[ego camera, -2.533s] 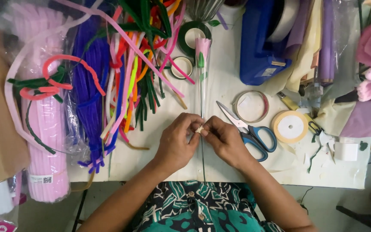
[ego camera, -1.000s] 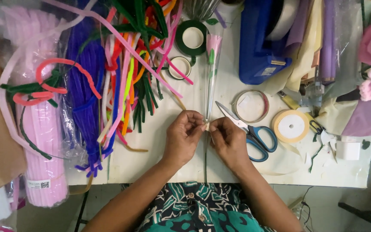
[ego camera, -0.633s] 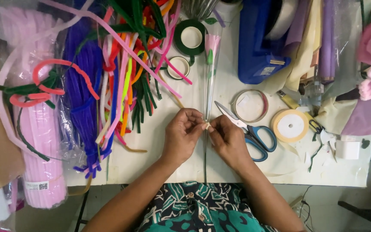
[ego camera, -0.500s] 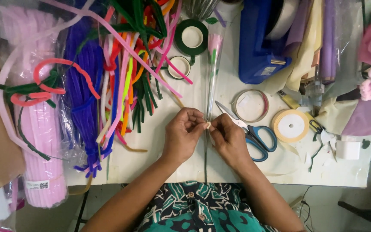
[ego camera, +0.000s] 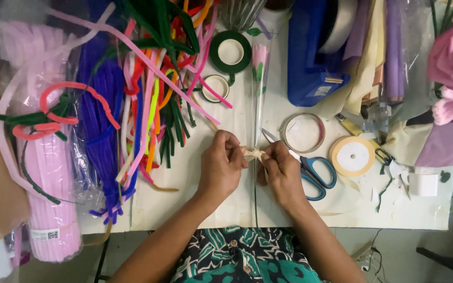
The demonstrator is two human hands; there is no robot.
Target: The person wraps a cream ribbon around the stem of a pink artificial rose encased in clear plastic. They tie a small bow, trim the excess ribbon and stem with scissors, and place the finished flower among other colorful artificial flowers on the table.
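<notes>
A single wrapped flower in a clear cone sleeve [ego camera: 258,89] is laid on the white bench [ego camera: 195,199], its long axis running near-to-far almost straight away from the body — pink bud at the far end, thin green stem trailing toward the near edge, between the two wrists. A small cream ribbon bow [ego camera: 254,154] is seated on the narrow lower part of the sleeve, and both hands are closed on it. The left hand [ego camera: 222,166] is curled from the left side, thumb and forefinger pinched on the bow's left loop; the right hand [ego camera: 281,170] is set from the right, fingertips pinched on the other loop. The hands are level with one another and equally close, the stem line passing through the gap between them — neither is nearer. Just right of the right hand blue-handled scissors [ego camera: 310,173] are lying, blades pointed toward the bow, the tips partly hidden by the fingers. Farther right, a cream ribbon roll [ego camera: 352,155] and a clear tape ring [ego camera: 303,133] are seen. A heap of coloured pipe cleaners [ego camera: 142,99] is spread on the left, well apart from the hands. Two green tape rolls [ego camera: 230,52] are noted beside the bud end.
</notes>
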